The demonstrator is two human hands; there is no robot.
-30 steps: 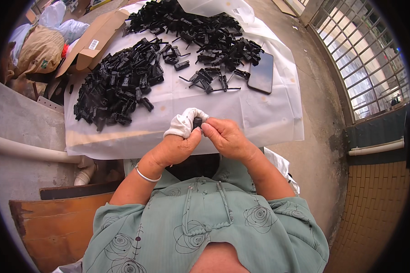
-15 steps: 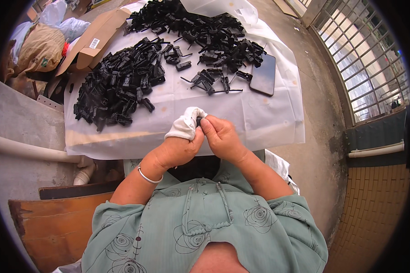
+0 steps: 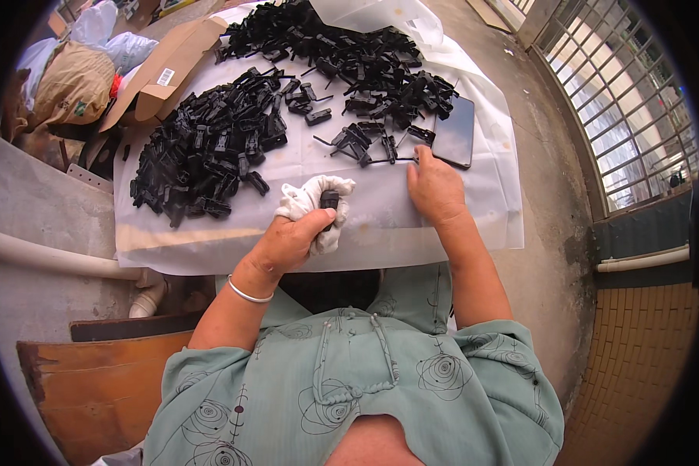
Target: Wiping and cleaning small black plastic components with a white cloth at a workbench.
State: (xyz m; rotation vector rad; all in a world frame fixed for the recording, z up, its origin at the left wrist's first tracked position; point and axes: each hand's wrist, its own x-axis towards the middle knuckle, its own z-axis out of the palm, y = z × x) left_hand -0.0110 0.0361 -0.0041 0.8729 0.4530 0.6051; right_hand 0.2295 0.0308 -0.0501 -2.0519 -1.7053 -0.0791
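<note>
My left hand is closed around a crumpled white cloth and a small black plastic part. The thumb presses the part against the cloth, above the near edge of the table. Out to the right, my right hand reaches over the sheet with its index finger extended and the other fingers partly curled. Its fingertips are at the end of a thin black rod, just below a loose black clip-like piece. Several similar black pieces with thin rods lie to the left of that hand.
A large pile of black plastic parts covers the table's left side, another its far side. A dark-screened phone lies at the right. White sheeting covers the table. An opened cardboard box stands at the back left.
My hands have come apart. My right hand has moved away to the right and forward, to the loose pieces beside the phone. My left hand keeps the cloth and black part, now in plain sight.
</note>
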